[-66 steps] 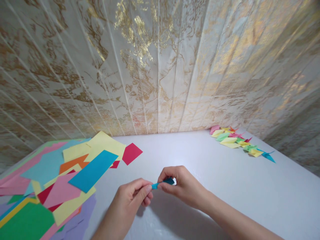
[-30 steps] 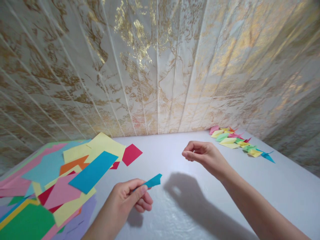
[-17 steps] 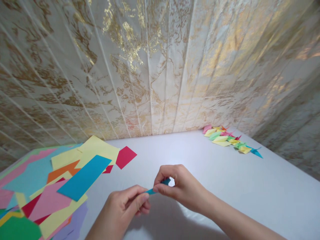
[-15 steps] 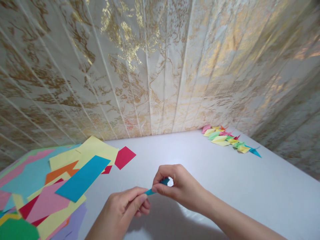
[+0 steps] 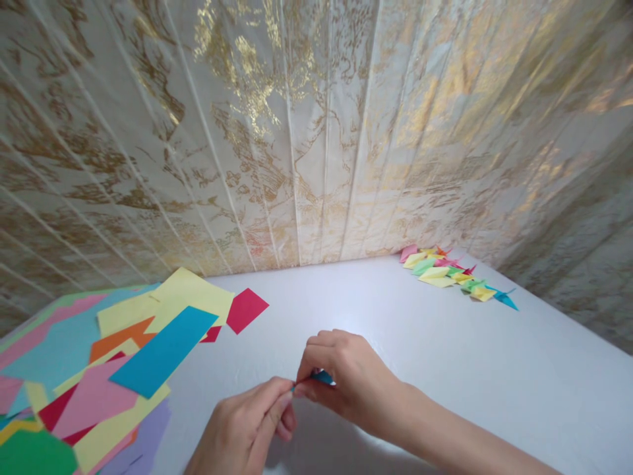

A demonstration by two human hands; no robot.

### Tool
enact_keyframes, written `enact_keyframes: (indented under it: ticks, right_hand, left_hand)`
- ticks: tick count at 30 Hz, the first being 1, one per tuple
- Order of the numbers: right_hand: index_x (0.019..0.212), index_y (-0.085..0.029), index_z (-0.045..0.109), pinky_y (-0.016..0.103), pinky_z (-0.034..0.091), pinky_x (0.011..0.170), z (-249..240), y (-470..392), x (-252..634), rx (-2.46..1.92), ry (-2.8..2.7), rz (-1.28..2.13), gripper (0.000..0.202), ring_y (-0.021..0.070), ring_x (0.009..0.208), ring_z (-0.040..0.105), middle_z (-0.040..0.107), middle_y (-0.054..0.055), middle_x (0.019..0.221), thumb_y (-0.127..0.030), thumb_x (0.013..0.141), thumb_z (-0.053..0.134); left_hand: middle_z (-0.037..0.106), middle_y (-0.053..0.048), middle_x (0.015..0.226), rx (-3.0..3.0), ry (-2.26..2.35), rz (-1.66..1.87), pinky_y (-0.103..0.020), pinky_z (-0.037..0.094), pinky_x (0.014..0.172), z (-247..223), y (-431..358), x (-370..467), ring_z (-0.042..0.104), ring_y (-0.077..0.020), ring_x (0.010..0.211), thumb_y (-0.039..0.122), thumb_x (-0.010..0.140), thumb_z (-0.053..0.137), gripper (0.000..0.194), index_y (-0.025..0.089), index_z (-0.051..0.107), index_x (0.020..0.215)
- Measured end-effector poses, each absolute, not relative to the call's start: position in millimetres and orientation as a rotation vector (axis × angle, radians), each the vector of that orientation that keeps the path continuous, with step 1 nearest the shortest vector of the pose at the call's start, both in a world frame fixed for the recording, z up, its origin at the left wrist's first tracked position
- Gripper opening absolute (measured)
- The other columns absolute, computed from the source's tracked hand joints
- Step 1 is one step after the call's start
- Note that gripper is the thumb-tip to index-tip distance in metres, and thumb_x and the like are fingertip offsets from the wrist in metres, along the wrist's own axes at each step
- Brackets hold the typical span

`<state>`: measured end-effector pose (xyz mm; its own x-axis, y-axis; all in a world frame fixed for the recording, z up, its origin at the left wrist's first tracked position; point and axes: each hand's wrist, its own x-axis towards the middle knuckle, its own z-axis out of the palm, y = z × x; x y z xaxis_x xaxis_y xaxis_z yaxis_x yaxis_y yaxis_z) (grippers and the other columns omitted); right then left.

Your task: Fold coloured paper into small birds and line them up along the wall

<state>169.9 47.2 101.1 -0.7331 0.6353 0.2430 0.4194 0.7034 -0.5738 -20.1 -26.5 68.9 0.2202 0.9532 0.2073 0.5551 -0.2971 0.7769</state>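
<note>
A small piece of folded blue paper (image 5: 323, 377) is pinched between my two hands above the white table, mostly covered by fingers. My left hand (image 5: 254, 419) is closed on its left end with thumb and forefinger. Close against those fingertips, my right hand (image 5: 346, 379) pinches the same paper with thumb and index finger. Part of the blue shows in the gap under the curled right fingers. The exact shape of the fold is hidden.
Loose coloured sheets cover the table's left side, with a blue strip (image 5: 165, 351) on top and a red piece (image 5: 247, 310) beside them. Several folded paper cranes (image 5: 445, 272) stand at the back right. Behind the white table (image 5: 316, 297) hangs a gold-patterned curtain (image 5: 297, 132).
My right hand has moved slightly left and down, so its fingertips now meet the left ones. Less of the blue paper shows between them.
</note>
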Motion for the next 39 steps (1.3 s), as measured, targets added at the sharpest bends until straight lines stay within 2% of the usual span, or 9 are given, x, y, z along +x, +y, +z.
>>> enact_keyframes:
  ticks: [4,9,13,19,25,30,34,39]
  right_hand:
    - [0.077,-0.017,0.067,0.021,0.043,0.066,118.4,64.0,192.0,-0.832,-2.376,0.642,0.013,0.013,0.069,0.061,0.068,0.0,0.074,-0.012,0.086,0.074]
    - [0.079,-0.019,0.064,0.023,0.043,0.067,144.0,81.8,220.1,-0.906,-2.174,0.588,0.014,0.0137,0.07,0.06,0.066,0.0,0.075,-0.022,0.093,0.066]
    - [0.083,-0.019,0.065,0.025,0.046,0.074,139.6,79.7,214.0,-0.911,-2.156,0.825,0.014,0.0147,0.077,0.06,0.068,0.001,0.081,-0.028,0.093,0.064]
    - [0.086,-0.018,0.068,0.025,0.045,0.067,110.0,72.4,188.2,-0.972,-2.004,1.167,0.008,0.0137,0.07,0.059,0.067,0.0,0.077,-0.026,0.087,0.068]
    - [0.076,-0.018,0.068,0.027,0.044,0.071,84.7,68.9,172.0,-0.713,-1.78,1.34,0.028,0.0153,0.076,0.056,0.063,0.002,0.083,-0.044,0.086,0.073]
    - [0.072,-0.019,0.066,0.028,0.042,0.07,71.9,64.4,163.5,-0.71,-1.729,1.342,0.037,0.0151,0.074,0.054,0.06,0.0,0.077,-0.052,0.085,0.073]
    - [0.072,-0.019,0.065,0.028,0.043,0.07,68.7,63.0,162.1,-0.671,-1.769,1.291,0.037,0.0155,0.073,0.055,0.061,0.001,0.078,-0.052,0.086,0.072]
    - [0.076,-0.019,0.066,0.027,0.044,0.069,68.6,65.2,163.5,-0.678,-1.833,1.233,0.034,0.015,0.072,0.054,0.061,0.001,0.077,-0.05,0.09,0.069]
  left_hand:
    - [0.07,0.005,0.066,1.868,1.429,0.922,-0.014,0.05,0.061,73.7,-20.4,-33.8,0.068,-0.0112,0.059,0.035,0.1,0.045,0.03,0.027,0.063,0.077]
    - [0.071,0.002,0.066,1.672,1.469,0.943,-0.018,0.052,0.061,75.9,-12.1,-44.9,0.068,-0.0134,0.059,0.042,0.099,0.044,0.038,0.023,0.064,0.073]
    - [0.072,-0.001,0.066,1.505,1.427,0.961,-0.022,0.054,0.061,76.2,-12.1,-36.2,0.068,-0.016,0.06,0.049,0.094,0.051,0.039,0.021,0.068,0.071]
    - [0.077,-0.006,0.074,1.114,1.39,1.158,-0.026,0.058,0.061,67.1,-12.1,-26.7,0.072,-0.0206,0.064,0.059,0.079,0.072,0.041,0.018,0.078,0.085]
    - [0.079,-0.008,0.077,1.023,1.287,1.173,-0.03,0.061,0.061,68.0,-12.3,-22.4,0.074,-0.0242,0.069,0.056,0.075,0.078,0.048,0.018,0.079,0.104]
    - [0.079,-0.008,0.083,0.771,1.286,1.288,-0.031,0.061,0.063,75.7,-14.3,-10.9,0.076,-0.0272,0.079,0.048,0.064,0.087,0.044,0.018,0.075,0.093]
    - [0.076,-0.005,0.078,0.604,1.233,1.28,-0.025,0.058,0.061,75.0,-15.8,-7.2,0.076,-0.0235,0.08,0.041,0.06,0.092,0.043,0.019,0.066,0.086]
    - [0.074,-0.001,0.074,0.542,1.205,1.263,-0.02,0.055,0.057,72.2,-18.3,-4.2,0.073,-0.0179,0.072,0.045,0.059,0.093,0.05,0.021,0.06,0.087]
